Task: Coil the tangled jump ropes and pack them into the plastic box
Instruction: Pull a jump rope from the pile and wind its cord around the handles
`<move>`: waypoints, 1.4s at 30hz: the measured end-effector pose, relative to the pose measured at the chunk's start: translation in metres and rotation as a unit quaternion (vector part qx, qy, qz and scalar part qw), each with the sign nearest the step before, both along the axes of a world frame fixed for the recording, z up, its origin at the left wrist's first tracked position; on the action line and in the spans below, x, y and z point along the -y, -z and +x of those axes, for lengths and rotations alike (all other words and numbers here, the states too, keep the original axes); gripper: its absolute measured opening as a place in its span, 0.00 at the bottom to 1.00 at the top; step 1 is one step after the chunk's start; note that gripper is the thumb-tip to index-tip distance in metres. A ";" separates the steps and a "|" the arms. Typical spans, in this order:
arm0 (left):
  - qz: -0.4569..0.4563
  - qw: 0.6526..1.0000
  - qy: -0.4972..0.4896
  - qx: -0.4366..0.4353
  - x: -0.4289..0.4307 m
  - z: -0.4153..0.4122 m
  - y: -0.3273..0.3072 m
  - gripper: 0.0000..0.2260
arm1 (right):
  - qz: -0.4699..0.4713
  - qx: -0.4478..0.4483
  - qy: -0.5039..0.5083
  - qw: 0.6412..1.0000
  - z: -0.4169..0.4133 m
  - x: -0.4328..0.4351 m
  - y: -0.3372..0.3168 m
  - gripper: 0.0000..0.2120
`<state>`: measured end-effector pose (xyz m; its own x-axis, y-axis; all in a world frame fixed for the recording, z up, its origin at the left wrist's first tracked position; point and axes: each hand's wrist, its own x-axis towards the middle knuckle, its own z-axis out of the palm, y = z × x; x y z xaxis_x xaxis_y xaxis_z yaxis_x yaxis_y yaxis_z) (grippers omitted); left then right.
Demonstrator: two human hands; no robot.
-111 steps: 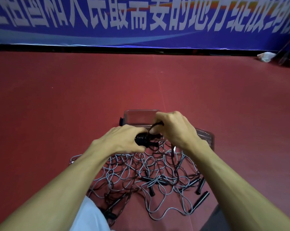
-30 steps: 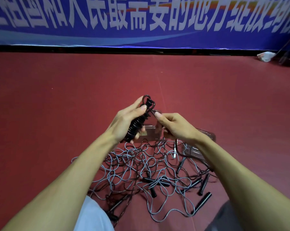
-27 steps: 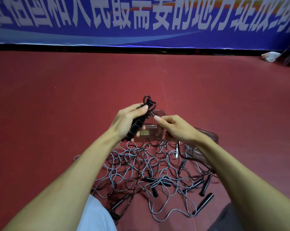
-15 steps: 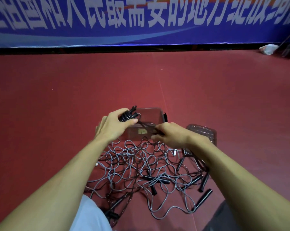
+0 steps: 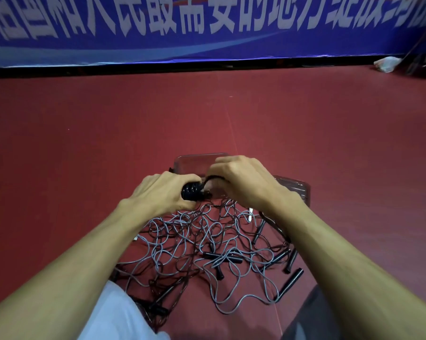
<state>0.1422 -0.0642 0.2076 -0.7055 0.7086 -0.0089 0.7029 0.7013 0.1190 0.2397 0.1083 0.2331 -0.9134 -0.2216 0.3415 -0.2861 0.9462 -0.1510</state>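
Left hand (image 5: 162, 192) wrapped round a tight black coiled rope (image 5: 193, 192), fingers curled about it. Right hand (image 5: 241, 182) curled at the coil's end, pinching a black loop of the same rope; fingertips hidden, exact hold unclear. Both low, just in front of the clear plastic box (image 5: 199, 161), which stands open on the red floor (image 5: 84, 155).

Step, as I read it: locking off the tail. Keep the left grip firm so the turns don't spring, tuck the end snug under the last wrap, then lay the bundle flat in the box.

Around: a second clear piece, likely the lid (image 5: 295, 190), just right of the box, beyond the right wrist. Grey tangled ropes (image 5: 194, 241) heaped near the knees, black handles (image 5: 291, 278) scattered through them; plenty left to do. Strands lie right under the hands and could snag. Blue banner (image 5: 207, 25) along the far edge
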 end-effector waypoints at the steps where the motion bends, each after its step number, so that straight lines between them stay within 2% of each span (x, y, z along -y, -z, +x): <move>1: -0.001 1.000 0.017 0.003 0.000 0.005 -0.003 0.20 | -0.025 -0.018 0.005 1.000 -0.001 -0.002 0.001 0.12; 3: -0.004 0.999 0.038 0.008 -0.001 0.015 -0.009 0.22 | -0.073 -0.038 0.021 0.996 -0.002 -0.005 0.002 0.13; 6: 0.011 0.998 0.055 0.016 -0.002 0.023 -0.015 0.28 | -0.097 -0.067 0.045 0.992 -0.005 -0.009 0.009 0.11; 9: 0.057 0.995 0.076 0.037 -0.001 0.024 -0.015 0.24 | -0.142 -0.071 0.064 0.985 -0.007 -0.015 0.014 0.11; 13: 0.091 0.992 0.078 0.035 0.000 0.025 -0.015 0.25 | -0.198 -0.049 0.066 0.977 -0.011 -0.018 0.022 0.16; 16: 0.140 0.985 0.064 0.080 0.001 0.024 -0.013 0.23 | -0.253 -0.026 0.085 0.963 -0.014 -0.021 0.026 0.11; 21: 0.306 0.937 0.027 0.164 0.001 0.014 -0.009 0.19 | -0.250 -0.019 0.076 0.965 -0.014 -0.015 0.028 0.13; 22: 0.336 0.925 0.021 0.177 0.000 0.013 -0.010 0.22 | -0.243 -0.009 0.073 0.967 -0.016 -0.011 0.030 0.12; 24: 0.391 0.892 0.012 0.225 -0.001 0.013 -0.013 0.34 | -0.229 0.006 0.052 0.972 -0.019 -0.002 0.030 0.09; 25: 0.407 0.879 0.012 0.248 -0.002 0.014 -0.014 0.36 | -0.228 0.013 0.037 0.973 -0.020 0.002 0.030 0.07; 26: 0.422 0.867 0.017 0.264 -0.002 0.014 -0.016 0.33 | -0.225 0.020 0.025 0.974 -0.020 0.005 0.029 0.05; 29: 0.455 0.843 0.028 0.286 -0.002 0.019 -0.021 0.18 | -0.210 0.051 0.018 0.976 -0.022 0.006 0.031 0.06; 32: 0.443 0.853 0.005 0.277 -0.002 0.016 -0.018 0.10 | -0.194 0.094 0.055 0.975 -0.024 0.003 0.034 0.09; 35: 0.402 0.888 -0.047 0.217 0.000 0.006 -0.012 0.18 | -0.180 0.133 0.085 0.971 -0.022 -0.003 0.037 0.09; 38: 0.404 0.888 -0.101 0.194 0.005 -0.002 -0.009 0.18 | -0.163 0.178 0.114 0.964 -0.020 -0.009 0.037 0.09; 42: 0.354 0.914 -0.124 0.155 0.010 -0.008 -0.004 0.22 | -0.171 0.206 0.107 0.957 -0.016 -0.006 0.033 0.08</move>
